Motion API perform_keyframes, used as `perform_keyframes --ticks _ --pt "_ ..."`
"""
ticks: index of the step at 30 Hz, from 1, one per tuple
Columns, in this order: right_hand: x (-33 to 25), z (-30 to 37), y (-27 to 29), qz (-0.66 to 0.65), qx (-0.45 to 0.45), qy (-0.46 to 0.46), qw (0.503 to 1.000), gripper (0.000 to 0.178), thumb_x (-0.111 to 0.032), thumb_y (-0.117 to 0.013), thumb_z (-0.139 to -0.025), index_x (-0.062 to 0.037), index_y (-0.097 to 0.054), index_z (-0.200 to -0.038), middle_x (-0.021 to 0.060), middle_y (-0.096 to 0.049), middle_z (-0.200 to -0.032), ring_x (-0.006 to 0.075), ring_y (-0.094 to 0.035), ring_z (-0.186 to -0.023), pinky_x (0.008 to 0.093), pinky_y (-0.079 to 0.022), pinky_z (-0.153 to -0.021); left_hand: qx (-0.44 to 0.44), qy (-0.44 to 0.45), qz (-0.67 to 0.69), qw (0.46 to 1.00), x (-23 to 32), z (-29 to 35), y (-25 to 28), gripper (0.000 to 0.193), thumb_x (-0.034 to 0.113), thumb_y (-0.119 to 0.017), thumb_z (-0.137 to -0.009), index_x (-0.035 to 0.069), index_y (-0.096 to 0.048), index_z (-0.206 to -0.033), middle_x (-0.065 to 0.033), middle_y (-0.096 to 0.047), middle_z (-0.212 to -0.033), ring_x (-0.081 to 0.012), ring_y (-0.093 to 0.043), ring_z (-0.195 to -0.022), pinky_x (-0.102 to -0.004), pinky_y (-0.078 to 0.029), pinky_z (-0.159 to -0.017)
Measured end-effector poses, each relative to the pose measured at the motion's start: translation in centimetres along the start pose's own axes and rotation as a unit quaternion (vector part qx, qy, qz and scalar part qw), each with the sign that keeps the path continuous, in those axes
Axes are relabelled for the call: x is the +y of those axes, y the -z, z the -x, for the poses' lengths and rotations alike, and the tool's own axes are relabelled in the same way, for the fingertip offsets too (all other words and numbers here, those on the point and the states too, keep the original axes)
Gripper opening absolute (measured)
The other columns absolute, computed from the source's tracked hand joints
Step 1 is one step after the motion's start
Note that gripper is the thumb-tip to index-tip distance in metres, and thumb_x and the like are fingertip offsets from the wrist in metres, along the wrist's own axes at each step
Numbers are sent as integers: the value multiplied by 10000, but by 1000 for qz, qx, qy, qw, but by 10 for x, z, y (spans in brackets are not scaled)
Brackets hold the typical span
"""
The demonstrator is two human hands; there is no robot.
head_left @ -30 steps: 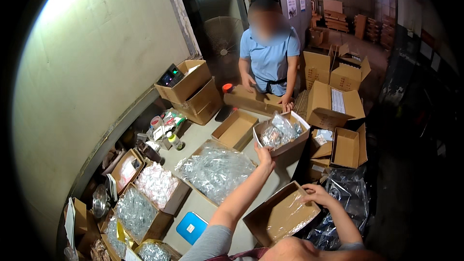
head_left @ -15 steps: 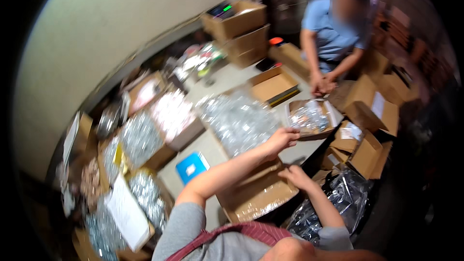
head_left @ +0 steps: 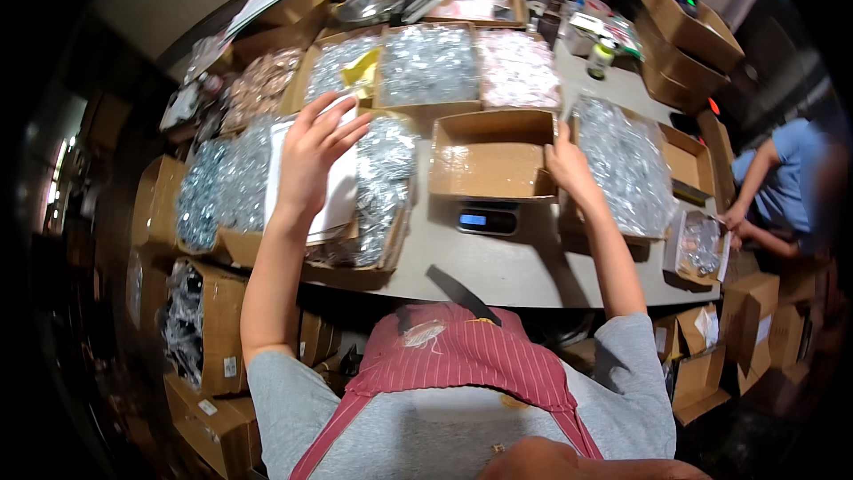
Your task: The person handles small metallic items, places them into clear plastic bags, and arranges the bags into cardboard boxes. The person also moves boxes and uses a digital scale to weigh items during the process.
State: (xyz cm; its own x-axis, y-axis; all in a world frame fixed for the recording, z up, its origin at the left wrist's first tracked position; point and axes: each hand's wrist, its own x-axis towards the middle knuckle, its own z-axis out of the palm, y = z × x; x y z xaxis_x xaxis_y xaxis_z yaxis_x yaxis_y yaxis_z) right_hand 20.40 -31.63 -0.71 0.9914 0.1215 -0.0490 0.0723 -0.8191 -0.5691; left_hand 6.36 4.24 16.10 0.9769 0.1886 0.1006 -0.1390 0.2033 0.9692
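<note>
My right hand [head_left: 569,165] grips the right wall of an open cardboard box [head_left: 484,173], thumb and fingers on its edge. Nothing shows inside this box. It stands on a small dark scale [head_left: 488,220] with a lit blue display facing me. My left hand [head_left: 318,147] is raised, fingers spread and holding nothing, above white paper sheets [head_left: 336,200]. Those sheets lie across boxes of small clear plastic packets. Right of my right hand is a wide tray of clear packets [head_left: 622,169].
Behind stand boxes of silvery packets [head_left: 429,67] and pinkish packets [head_left: 518,69]. A small bottle [head_left: 601,60] is at the back right. On the right a co-worker's hands [head_left: 736,224] touch a small box of packets [head_left: 698,246]. Cartons [head_left: 222,329] crowd the lower left.
The view has swung left. My left hand has moved from the packet tray over to the papers. The cardboard box has moved from the table's near edge onto the scale, my right hand still on it.
</note>
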Motion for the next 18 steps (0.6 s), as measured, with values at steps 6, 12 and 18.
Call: perform_keyframes --ticks 6,12,18 --pt "26 -42 -60 76 -48 -22 996 573 -221 -518 -933 -27 -340 -1442 336 -617 -1158 481 -609 -1079 529 -476 -935 270 -29 33 962 13 93 192 513 86 -568 -968 -133 -355 -1380 -289 -503 -1332 -432 -588 -1186 -448 -514 -1033" --pt "58 -29 -66 130 192 180 956 628 -145 -596 -899 12 -376 -1465 248 -435 -1470 398 -400 -1379 433 -322 -1149 419 -102 26 902 5 187 367 539 101 -568 -959 -90 -345 -1411 -231 -443 -1397 -333 -590 -1178 -440 -524 -974" --pt "-215 86 -107 -158 207 278 924 373 -10 -465 -1005 60 -494 -1370 200 -541 -1366 309 -522 -1275 372 -399 -1079 536 -91 -246 803 12 279 562 507 23 -588 -924 -30 -424 -1401 -160 -481 -1408 -267 -548 -1244 -348 -479 -989"
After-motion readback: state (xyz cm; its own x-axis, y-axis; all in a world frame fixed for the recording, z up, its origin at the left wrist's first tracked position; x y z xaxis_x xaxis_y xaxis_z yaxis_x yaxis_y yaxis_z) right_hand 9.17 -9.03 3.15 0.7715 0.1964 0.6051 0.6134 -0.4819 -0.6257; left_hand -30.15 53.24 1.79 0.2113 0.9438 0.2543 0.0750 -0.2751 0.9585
